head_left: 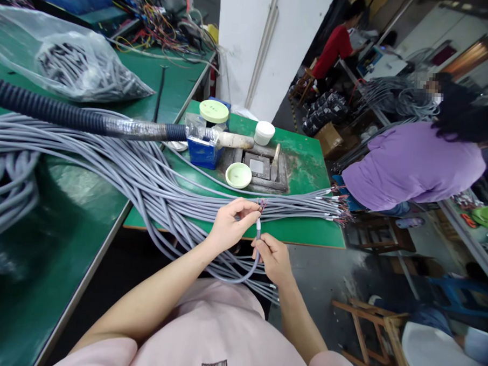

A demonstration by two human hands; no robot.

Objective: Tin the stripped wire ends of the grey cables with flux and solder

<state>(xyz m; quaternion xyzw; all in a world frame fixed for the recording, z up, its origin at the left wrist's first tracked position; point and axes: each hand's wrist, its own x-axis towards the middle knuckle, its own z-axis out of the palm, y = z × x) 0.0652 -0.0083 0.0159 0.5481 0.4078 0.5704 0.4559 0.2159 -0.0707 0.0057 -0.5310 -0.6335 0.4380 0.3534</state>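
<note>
My right hand (273,257) is closed around a grey cable (258,238) a little below its end, which points up and away from me. Thin coloured wires (262,204) stick out of that end past a white sleeve (259,224). My left hand (235,221) pinches these wires between thumb and fingertips. Behind both hands a thick bundle of grey cables (179,193) runs across the green table (305,167), its stripped wire ends (342,206) fanned out at the right.
A black corrugated hose (49,110) reaches over the table to a blue box (202,153). Near it are a square metal pot (261,166), a pale green dish (238,175) and a white tub (264,132). A plastic bag (83,62) lies left. A person in purple (414,163) sits at right.
</note>
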